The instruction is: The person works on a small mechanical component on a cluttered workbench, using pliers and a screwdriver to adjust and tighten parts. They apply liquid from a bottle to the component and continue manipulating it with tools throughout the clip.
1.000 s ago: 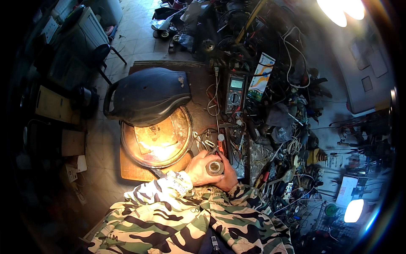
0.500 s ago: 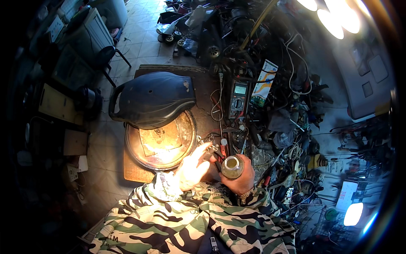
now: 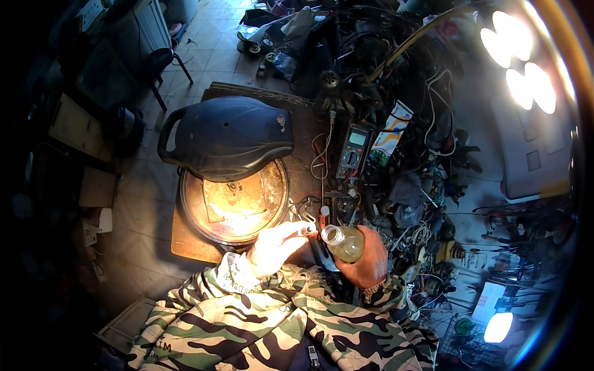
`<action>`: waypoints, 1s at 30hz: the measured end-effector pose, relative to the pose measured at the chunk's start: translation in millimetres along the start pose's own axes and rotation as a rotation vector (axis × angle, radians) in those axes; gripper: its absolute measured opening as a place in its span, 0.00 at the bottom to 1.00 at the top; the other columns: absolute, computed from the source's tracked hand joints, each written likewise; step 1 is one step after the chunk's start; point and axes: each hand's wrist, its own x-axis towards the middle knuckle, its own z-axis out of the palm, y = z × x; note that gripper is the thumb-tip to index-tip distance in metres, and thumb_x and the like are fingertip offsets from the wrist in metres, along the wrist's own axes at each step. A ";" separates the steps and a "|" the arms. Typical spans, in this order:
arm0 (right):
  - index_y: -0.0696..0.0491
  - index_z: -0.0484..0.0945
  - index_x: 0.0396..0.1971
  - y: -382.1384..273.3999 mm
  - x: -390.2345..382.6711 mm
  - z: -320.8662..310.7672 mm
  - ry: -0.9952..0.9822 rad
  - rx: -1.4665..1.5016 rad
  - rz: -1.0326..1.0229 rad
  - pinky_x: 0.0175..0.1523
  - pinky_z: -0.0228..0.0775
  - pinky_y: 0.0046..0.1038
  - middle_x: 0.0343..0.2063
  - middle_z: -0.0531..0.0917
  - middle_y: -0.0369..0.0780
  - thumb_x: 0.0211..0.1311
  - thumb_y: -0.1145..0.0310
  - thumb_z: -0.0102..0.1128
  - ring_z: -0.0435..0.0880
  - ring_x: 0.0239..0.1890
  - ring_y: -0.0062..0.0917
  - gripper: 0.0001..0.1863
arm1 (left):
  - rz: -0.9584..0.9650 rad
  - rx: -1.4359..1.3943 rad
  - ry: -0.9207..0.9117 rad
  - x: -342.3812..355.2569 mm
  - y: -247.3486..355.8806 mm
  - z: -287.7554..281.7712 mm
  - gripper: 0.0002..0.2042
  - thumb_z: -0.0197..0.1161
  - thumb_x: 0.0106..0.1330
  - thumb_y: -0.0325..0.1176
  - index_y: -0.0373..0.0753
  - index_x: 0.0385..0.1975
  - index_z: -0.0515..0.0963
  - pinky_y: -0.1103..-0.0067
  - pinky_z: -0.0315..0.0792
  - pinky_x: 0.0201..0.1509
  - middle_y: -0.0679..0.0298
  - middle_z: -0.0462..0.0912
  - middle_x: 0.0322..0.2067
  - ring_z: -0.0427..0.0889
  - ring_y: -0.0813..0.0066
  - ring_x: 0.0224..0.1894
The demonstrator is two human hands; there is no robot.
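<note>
In my right hand point(image 3: 369, 256) is a small clear glass bottle point(image 3: 348, 243), partly filled with yellowish liquid. It leans toward the left, and its uncapped mouth points at my other hand. My left hand point(image 3: 276, 246) is closed, thumb and fingertips pinched together just left of the bottle's mouth, under bright light. Something small and dark shows at those fingertips, too small to name. Behind the left hand lies a round, shallow metal pan-like appliance point(image 3: 286, 201) with a worn, brightly lit inside. Its dark moulded lid point(image 3: 229, 136) with a side handle stands raised at the far side.
A multimeter point(image 3: 352, 150) and a colourful printed box point(image 3: 391, 133) lie right of the lid. Tools, cables and parts crowd the right side. A lit lamp point(image 3: 520, 62) hangs upper right. A black stool point(image 3: 159, 60) stands far left on the tiled floor.
The bottle has tipped from nearly upright to leaning left. My left fingers, spread before, have come together near its mouth. The whole view has shifted slightly.
</note>
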 end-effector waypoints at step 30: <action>0.62 0.73 0.54 -0.9 10.1 -18.8 -0.115 -0.098 -0.057 0.48 0.78 0.42 0.41 0.81 0.52 0.38 0.66 0.83 0.83 0.42 0.50 0.40 | 0.122 0.321 -0.005 7.5 6.6 -4.2 0.17 0.60 0.71 0.30 0.36 0.58 0.80 0.70 0.77 0.56 0.53 0.86 0.48 0.86 0.59 0.49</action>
